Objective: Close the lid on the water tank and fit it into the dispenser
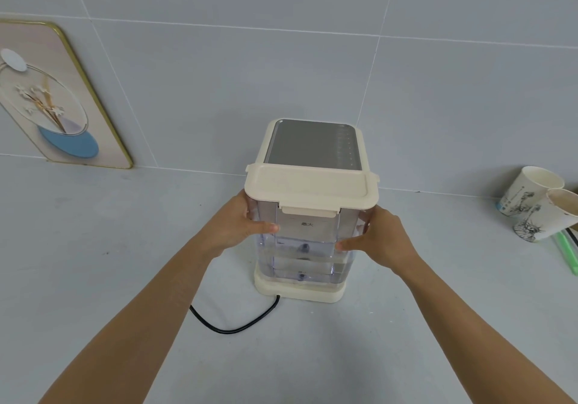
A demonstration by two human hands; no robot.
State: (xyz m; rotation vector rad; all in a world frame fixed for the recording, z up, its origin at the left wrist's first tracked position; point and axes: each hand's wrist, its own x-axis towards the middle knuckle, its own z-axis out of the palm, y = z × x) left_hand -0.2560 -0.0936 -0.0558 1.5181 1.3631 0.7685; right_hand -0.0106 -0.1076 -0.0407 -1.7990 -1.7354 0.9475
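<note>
A cream water dispenser (312, 144) with a grey metal top stands in the middle of the counter against the wall. The clear water tank (306, 247) stands upright on the dispenser's cream base (300, 291), at its near side. The tank's cream lid (309, 189) lies flat on top, its front clip folded down. My left hand (240, 225) grips the tank's left side and my right hand (378, 238) grips its right side, thumbs on the front face. A little water shows low in the tank.
A black power cord (231, 325) curls on the counter from the base toward the left. Two paper cups (538, 203) lean at the right edge beside a green stick (566, 256). A framed flower picture (53, 97) leans against the tiled wall at left.
</note>
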